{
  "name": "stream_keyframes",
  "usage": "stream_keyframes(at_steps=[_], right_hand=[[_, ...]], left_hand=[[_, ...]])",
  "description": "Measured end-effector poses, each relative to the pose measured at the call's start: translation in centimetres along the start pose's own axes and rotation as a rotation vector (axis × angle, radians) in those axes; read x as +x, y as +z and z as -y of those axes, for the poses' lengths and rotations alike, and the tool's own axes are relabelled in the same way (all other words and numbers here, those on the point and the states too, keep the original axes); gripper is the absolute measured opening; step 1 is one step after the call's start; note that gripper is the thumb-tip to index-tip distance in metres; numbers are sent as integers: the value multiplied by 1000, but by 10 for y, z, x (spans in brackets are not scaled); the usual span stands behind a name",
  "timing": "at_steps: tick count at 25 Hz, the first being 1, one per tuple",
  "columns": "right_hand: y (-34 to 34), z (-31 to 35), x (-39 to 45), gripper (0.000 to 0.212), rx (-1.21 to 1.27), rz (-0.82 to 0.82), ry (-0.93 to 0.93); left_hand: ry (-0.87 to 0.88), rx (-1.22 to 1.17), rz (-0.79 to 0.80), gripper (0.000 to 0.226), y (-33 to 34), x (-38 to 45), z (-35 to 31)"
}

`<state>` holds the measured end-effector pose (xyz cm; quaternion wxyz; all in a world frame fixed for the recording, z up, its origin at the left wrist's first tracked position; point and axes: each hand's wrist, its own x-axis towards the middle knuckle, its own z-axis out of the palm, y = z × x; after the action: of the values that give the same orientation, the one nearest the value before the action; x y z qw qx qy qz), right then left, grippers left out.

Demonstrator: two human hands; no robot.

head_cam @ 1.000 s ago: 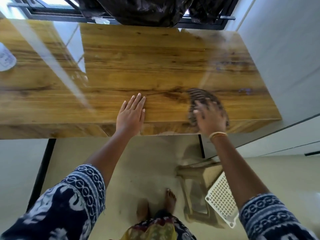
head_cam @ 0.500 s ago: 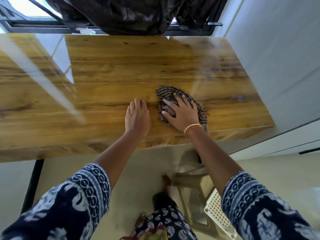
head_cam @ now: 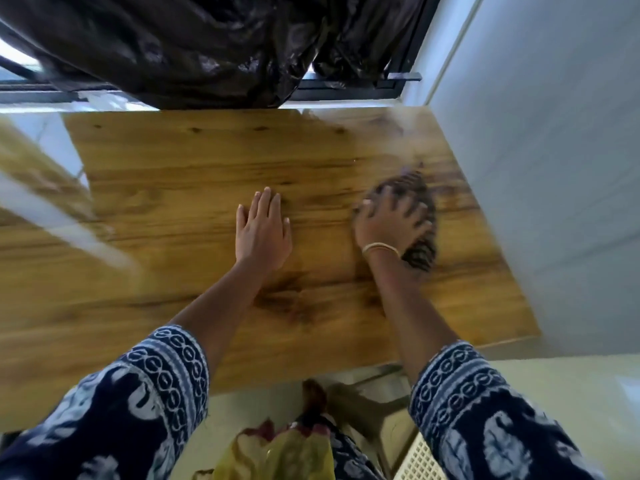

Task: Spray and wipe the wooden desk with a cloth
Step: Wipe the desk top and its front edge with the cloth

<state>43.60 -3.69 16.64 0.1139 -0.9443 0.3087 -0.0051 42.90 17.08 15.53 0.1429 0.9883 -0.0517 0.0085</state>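
Note:
The glossy wooden desk (head_cam: 180,188) fills the middle of the view. My left hand (head_cam: 261,230) lies flat on it, palm down, fingers together, holding nothing. To its right my right hand (head_cam: 389,220), with a bangle on the wrist, presses down with spread fingers on a dark striped cloth (head_cam: 420,252). The cloth is blurred by motion and sticks out beyond the hand on the far and right sides, close to the desk's right edge. No spray bottle is in view.
A black plastic sheet (head_cam: 207,46) hangs over the window frame behind the desk. A pale wall (head_cam: 554,150) runs along the desk's right edge. Below the front edge are a plastic stool (head_cam: 381,410), a white lattice panel (head_cam: 420,460) and my feet.
My right hand has slid the cloth from beside my left hand to the right and farther back on the desk. I have leaned in closer; the left hand stays flat.

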Motion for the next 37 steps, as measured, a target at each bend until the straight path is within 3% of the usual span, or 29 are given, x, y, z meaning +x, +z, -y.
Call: stream_keyframes(at_steps=[3,5,7,10,12,14,16,17,21,23,25,28,31,33,35,37], right_hand=[[20,43,8,55,-96,103,-600],[19,46,43,55,-137,114,-759],[11,31,96,55,-121,41,-647],[-6,-28,161,60,-61,-13,-275],[-13,-50,174,63,-25,-63,-133],[-4,-32,171,61,-7,-107,-31],[9,14,150,60,23,-133,-42],[15,39,134,60,51,-133,-146],[40,125,90,52,-14,33,-883],[40,151,124,49,-40,79,-975],[35,151,179,49,-68,53,-833],[16,94,258,49,-62,-47,-485],[4,51,278,51,-29,-48,-200],[7,74,264,52,-27,-56,-33],[13,114,234,52,-30,-62,-78],[31,154,192,53,-37,-47,-382]], left_hand=[[-10,-11,19,54,4,45,-11],[-3,1,22,54,5,72,-14],[3,15,4,54,5,96,-13],[-39,14,-11,54,7,123,-9],[-64,24,-24,54,7,137,-7],[-81,25,-22,54,8,148,-7],[-92,20,-28,54,9,151,-7],[-94,15,-31,54,9,152,-7],[-113,-3,-39,55,10,152,-6],[-131,-33,-57,55,11,153,-3],[-128,-35,-68,54,12,153,-1],[-128,-23,-62,54,13,152,-2],[-128,-18,-63,54,12,152,-4],[-134,-16,-63,54,12,152,-5],[-135,-17,-74,54,12,153,-6],[-132,-13,-87,54,13,153,-5]])
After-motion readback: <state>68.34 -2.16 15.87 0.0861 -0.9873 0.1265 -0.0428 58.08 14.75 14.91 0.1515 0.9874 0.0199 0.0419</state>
